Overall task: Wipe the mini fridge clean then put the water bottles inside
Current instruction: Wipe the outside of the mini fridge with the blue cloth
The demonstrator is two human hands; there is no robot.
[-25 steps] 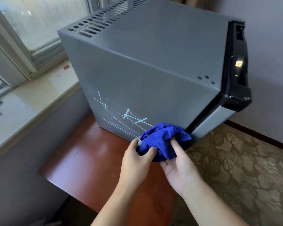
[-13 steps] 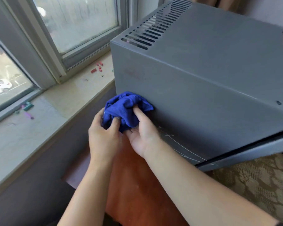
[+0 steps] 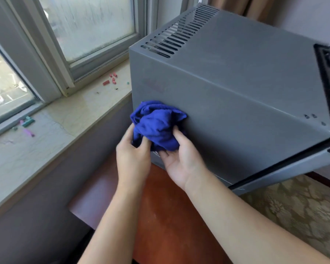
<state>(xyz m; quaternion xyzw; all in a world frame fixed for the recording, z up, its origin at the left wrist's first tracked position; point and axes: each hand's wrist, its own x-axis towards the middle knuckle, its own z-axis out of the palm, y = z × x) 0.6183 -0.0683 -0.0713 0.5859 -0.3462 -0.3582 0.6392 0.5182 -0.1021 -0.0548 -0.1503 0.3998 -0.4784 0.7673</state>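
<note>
Head view: mini fridge door cut off right; blue cloth hides fingertips.

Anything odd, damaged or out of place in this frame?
Yes. Small red and green and purple bits lie scattered on the windowsill, and a faint reddish smudge remains on the fridge above the cloth.
</note>
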